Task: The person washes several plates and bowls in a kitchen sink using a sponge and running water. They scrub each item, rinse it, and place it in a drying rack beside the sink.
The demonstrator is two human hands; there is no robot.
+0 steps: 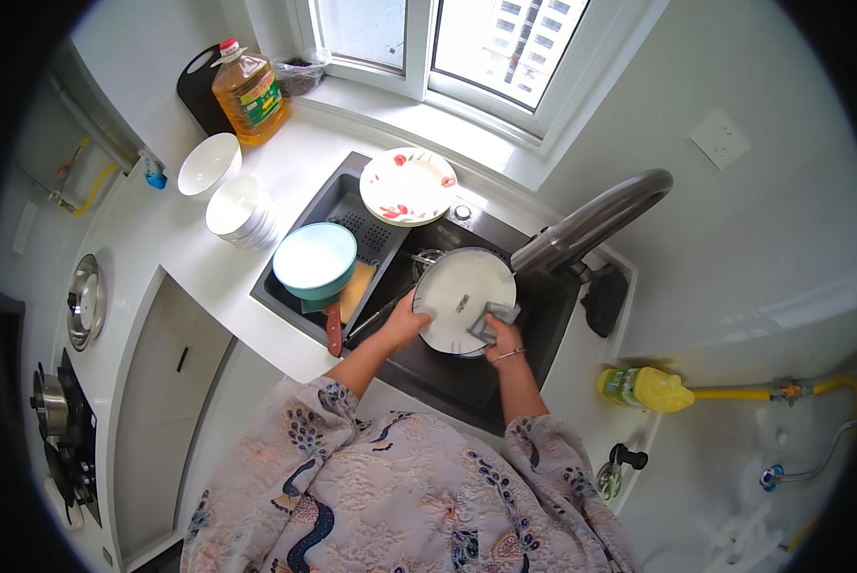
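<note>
A round white plate (457, 286) with a small dark mark at its centre is held over the dark sink (543, 353), just below the faucet (591, 224). My left hand (405, 326) grips the plate's left edge, thumb lying on its face. Closed around a grey cloth (494, 322), my right hand (504, 342) presses it against the plate's lower right part. To the left, a light blue bowl (315, 258) sits in a grey drain tray (357, 205), beside a knife with a red-brown handle (334, 329). A flower-patterned plate (407, 186) rests across the tray's far end.
White bowls (240, 212), some stacked, stand on the left counter near an oil bottle (250, 95) and a black cutting board (199, 91). A yellow bottle (646, 389) is at the right, with a dark cloth (604, 300) by the sink corner. A stove with pots (54, 406) lies far left.
</note>
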